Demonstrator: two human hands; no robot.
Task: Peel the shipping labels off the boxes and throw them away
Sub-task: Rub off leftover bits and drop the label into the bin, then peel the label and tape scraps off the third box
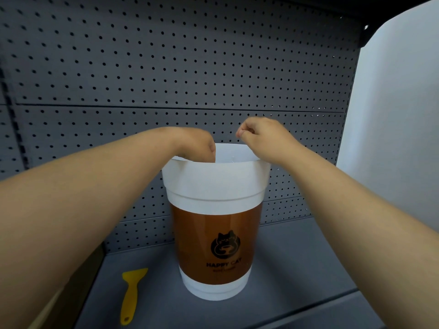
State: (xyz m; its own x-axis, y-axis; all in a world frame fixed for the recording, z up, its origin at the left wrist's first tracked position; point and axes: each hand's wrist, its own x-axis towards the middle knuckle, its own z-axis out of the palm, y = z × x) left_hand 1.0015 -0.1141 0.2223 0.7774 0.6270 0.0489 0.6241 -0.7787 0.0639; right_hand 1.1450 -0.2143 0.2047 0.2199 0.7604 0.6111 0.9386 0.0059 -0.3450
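Note:
A bin [215, 184] shaped like a big coffee cup stands on the grey shelf; it is white with a brown band and a black cat logo. My left hand [197, 146] dips over the bin's far left rim, and its fingers are hidden inside. My right hand [261, 136] hovers just above the right rim with fingers curled and thumb pressed to fingertips; I see nothing between them. No label or box face shows clearly.
A yellow plastic scraper [131, 294] lies on the shelf [297, 269] to the left of the bin. A brown cardboard edge [64, 300] shows at the lower left under my forearm. A grey pegboard [190, 67] forms the back wall, and a white panel [392, 115] stands at the right.

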